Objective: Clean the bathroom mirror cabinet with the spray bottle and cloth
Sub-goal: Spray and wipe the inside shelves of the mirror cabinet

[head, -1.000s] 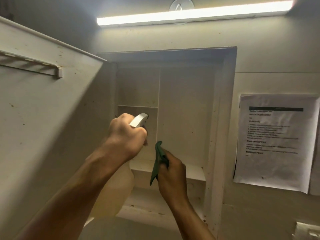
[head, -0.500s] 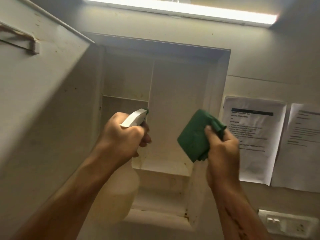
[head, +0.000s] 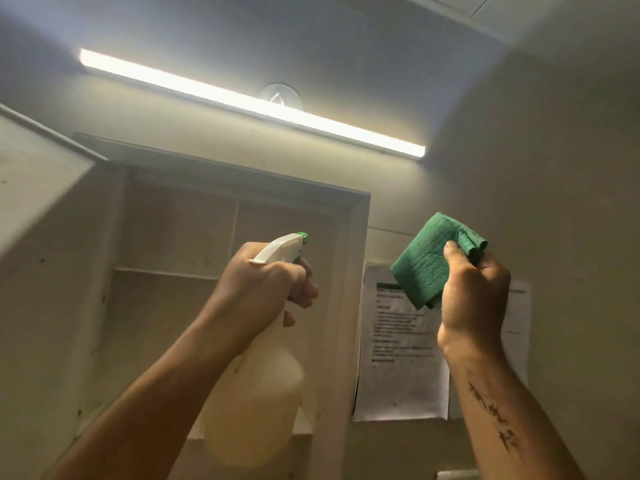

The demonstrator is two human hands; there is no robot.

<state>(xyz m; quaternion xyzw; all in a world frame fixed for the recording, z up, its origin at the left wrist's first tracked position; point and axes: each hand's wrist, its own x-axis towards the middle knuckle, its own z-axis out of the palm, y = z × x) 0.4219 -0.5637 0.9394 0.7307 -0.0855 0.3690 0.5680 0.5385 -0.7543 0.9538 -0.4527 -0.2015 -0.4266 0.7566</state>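
Note:
The recessed cabinet [head: 349, 271] stands open, with bare cream shelves inside and its door [head: 38, 209] swung out at the left. My left hand [head: 263, 289] grips the neck of a pale translucent spray bottle [head: 256, 403]; its white head with green nozzle points toward the cabinet's upper part. My right hand [head: 474, 299] holds a folded green cloth [head: 429, 261] up in the air, to the right of the cabinet frame and in front of the wall, touching nothing.
A lit tube light [head: 249, 102] runs across the wall above the cabinet. Printed paper sheets [head: 398, 358] hang on the wall to the right of the cabinet. A white fitting [head: 457, 474] shows at the bottom edge.
My view has tilted upward, bringing the tube light lower in frame. My right hand carried the cloth out of the cabinet, right and upward; my left hand kept the bottle raised.

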